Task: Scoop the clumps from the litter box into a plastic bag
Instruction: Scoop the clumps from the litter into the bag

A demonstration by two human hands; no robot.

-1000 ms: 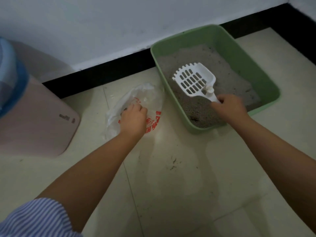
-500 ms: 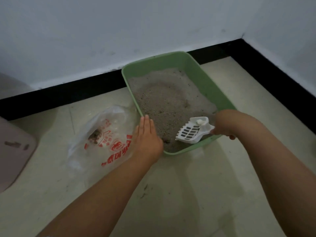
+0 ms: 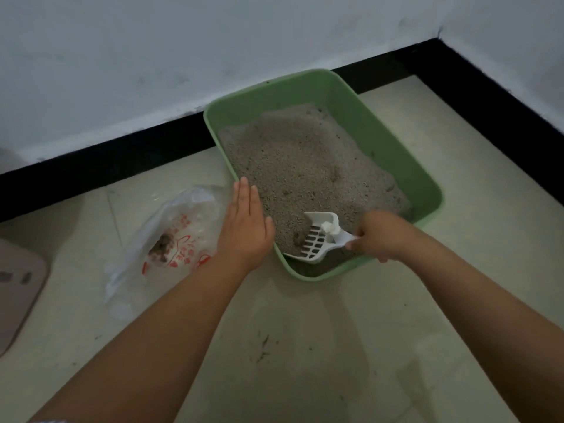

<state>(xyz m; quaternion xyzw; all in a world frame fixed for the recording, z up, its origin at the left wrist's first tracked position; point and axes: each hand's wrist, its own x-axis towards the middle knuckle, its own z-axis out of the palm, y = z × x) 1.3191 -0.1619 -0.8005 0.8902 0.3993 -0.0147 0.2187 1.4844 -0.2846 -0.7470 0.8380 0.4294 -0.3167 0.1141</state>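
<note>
Floor (image 3: 305, 346): pale tile, a few dark specks near.
Right hand (image 3: 378, 236): curled round the scoop (image 3: 317, 239) handle; scoop now dipped into litter at the box's near corner, lifted clear a second ago.
Left hand (image 3: 245, 227): fingers straight, flat on the box (image 3: 396, 141) rim, moved off the bag (image 3: 171, 236).
Bag: left, holding clumps (image 3: 160, 244).
Judgement: another scoop starting.

The litter box (image 3: 381, 141) right of centre looks like smooth green plastic with a faint sheen, filled with coarse, matt grey granular litter (image 3: 299, 166). The slotted scoop (image 3: 317, 239) at its near edge is hard white plastic. The bag (image 3: 171, 236) at centre left is thin, crinkled, translucent plastic film with red print. The floor tiles (image 3: 320, 346) are pale, smooth and slightly glossy.
</note>
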